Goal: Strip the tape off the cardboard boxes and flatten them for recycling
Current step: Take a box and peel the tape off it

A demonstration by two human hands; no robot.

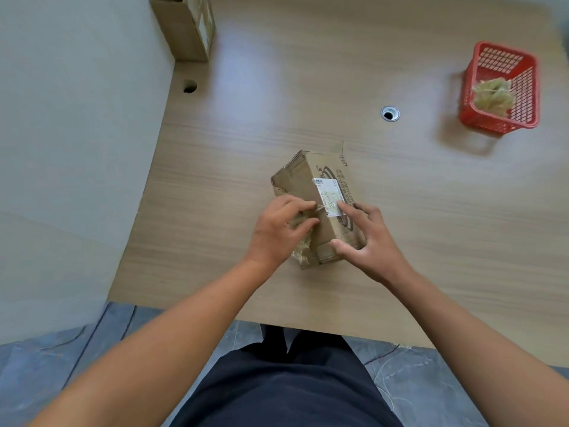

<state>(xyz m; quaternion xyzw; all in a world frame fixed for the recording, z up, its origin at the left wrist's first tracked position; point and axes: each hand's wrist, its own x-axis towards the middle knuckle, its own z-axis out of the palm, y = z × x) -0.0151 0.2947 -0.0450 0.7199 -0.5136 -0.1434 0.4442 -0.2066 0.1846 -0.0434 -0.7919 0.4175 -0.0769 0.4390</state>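
A small cardboard box [308,183] lies on its side at the centre of the frame, on the wooden desk [277,103] just ahead of the standing person. It has a white label [329,195] on its upper face. The left hand [278,229] is on the box's left side. Its grip is closed, thumb and fingertips pinching a strip of clear tape [303,251]. The tape is stretched thin near the label and hangs crumpled along the box's lower left corner.

The right hand [369,238] steadies the box from the other side. Its index finger lies straight across the label's edge and its thumb presses the near end. The other fingers bend over the right side, so this grip is clamped on the box itself.

At the upper right of the frame stands a red basket [529,87] holding a wad of used tape [492,94]. A second box [184,32] stands upright at the upper left, against the pale wall. Between them the desk has a round cable hole [390,114].
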